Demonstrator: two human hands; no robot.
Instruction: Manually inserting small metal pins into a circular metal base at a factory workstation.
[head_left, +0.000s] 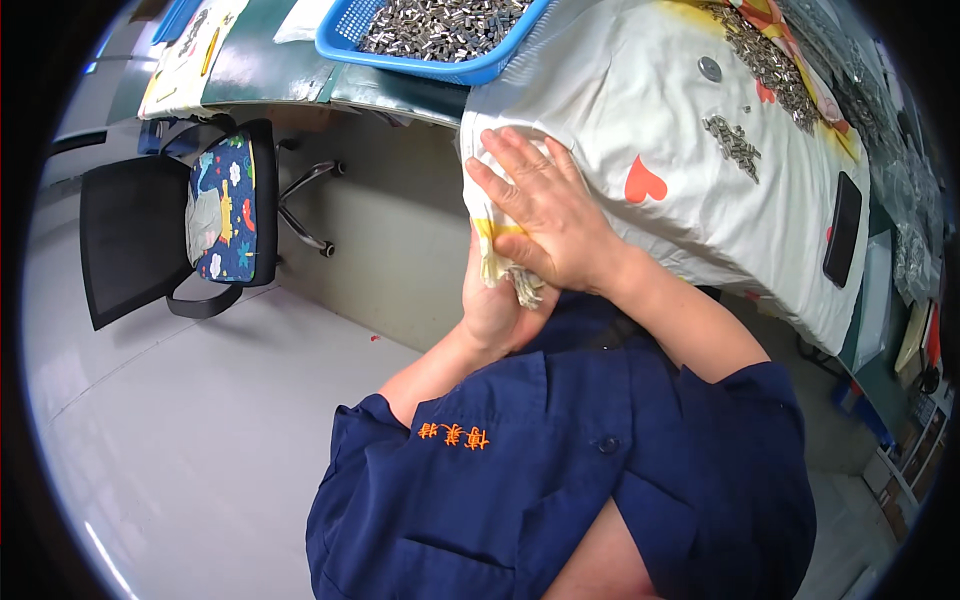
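Between left hand [490, 318] and right hand [548, 212]: cloth edge [487, 236].

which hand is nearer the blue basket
Right. The right hand lies on the cloth, below the blue basket in the picture; the left hand is farther below, by the navy shirt.

- A workshop
- Blue basket [440, 73] full of small metal pieces [440, 28] on a green counter [270, 65]
- More pieces heaped on a white cloth [590, 110]
- Navy work shirt [570, 450] (orange stitching on its chest)
- Office chair [130, 240], smooth grey floor [230, 400]
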